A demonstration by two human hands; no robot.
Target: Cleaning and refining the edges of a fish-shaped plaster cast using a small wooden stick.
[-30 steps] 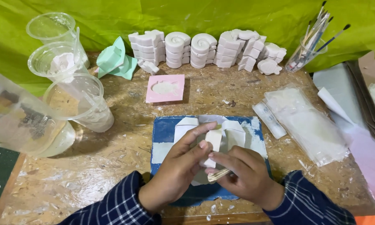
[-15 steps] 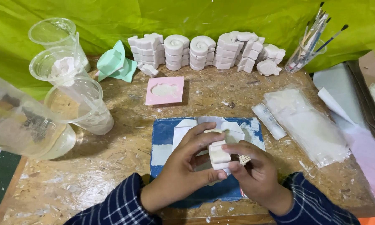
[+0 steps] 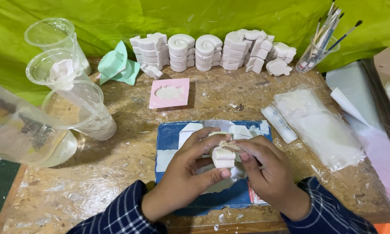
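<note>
We hold a small white cast between both hands, over the blue mat at the near middle of the table. Our left hand grips it from the left, thumb under its near edge; our right hand closes on it from the right, fingertips on top. The hands are together, touching around the cast. A thin stick seems pinched in our right fingers, though we cannot tell for sure. Beyond the mat lies a pink mould. Along the far edge stand stacked white casts, with a green mould to their left. Plastic cups stand far left, a brush jar far right.
</note>
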